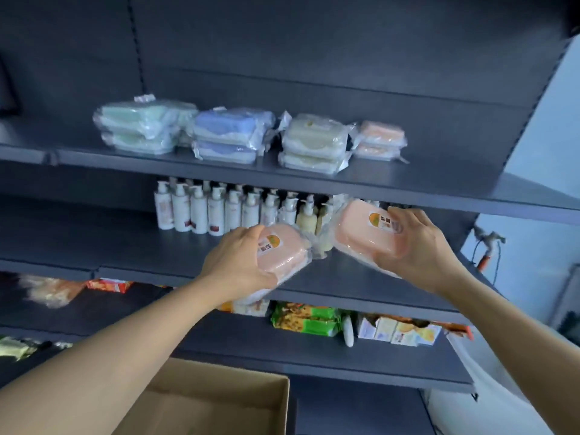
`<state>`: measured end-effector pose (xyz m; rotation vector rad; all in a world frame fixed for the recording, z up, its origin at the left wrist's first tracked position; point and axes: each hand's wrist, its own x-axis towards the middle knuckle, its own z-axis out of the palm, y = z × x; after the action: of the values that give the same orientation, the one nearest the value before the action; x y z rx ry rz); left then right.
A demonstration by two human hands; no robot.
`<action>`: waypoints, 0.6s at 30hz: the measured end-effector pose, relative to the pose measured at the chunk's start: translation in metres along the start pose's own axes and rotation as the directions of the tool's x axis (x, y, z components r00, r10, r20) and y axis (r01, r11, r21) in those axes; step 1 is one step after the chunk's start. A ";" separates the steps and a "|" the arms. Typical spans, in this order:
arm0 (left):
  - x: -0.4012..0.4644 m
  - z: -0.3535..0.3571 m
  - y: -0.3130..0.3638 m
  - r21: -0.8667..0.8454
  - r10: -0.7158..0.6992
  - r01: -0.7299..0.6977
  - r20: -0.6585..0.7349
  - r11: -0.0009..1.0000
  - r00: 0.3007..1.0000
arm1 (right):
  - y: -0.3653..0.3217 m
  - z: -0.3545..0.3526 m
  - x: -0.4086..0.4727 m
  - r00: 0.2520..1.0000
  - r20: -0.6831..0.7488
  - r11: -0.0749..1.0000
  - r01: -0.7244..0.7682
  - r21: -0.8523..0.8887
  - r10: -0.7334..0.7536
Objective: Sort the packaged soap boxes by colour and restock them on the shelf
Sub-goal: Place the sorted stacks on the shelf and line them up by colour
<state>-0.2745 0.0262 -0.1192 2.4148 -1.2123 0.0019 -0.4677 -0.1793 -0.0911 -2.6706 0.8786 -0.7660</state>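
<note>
My left hand point(238, 262) grips an orange soap box in clear wrap point(284, 251), held in front of the middle shelf. My right hand point(417, 246) grips a second orange soap box point(361, 232), a little higher and to the right. On the upper shelf point(423, 183) stand four two-high stacks of wrapped boxes: green point(138, 127) at the left, then blue point(229, 135), cream point(314, 142) and orange point(379, 139) at the right.
White pump bottles point(216, 210) line the middle shelf behind my hands. The lower shelf holds green snack packets point(301, 318) and small cartons point(398, 331). An open cardboard box point(219, 400) sits below, in front of me. A pale wall point(539, 152) bounds the shelving at the right.
</note>
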 end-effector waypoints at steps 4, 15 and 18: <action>0.025 -0.025 0.035 0.020 0.081 -0.081 -0.020 0.997 0.997 | 0.012 -0.044 0.014 0.995 -0.086 0.999 -0.046 -0.021 0.045; 0.113 -0.041 0.118 0.006 0.184 -0.184 -0.094 0.983 0.978 | 0.092 -0.109 0.125 0.988 -0.137 0.992 -0.089 -0.089 0.076; 0.140 -0.043 0.137 0.027 0.180 -0.178 -0.111 0.984 0.977 | 0.118 -0.104 0.174 0.995 -0.073 0.993 -0.073 -0.098 0.066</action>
<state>-0.2845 -0.1357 -0.0020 2.2773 -1.3767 0.2013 -0.4623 -0.3835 0.0238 -2.6975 1.0483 -0.8239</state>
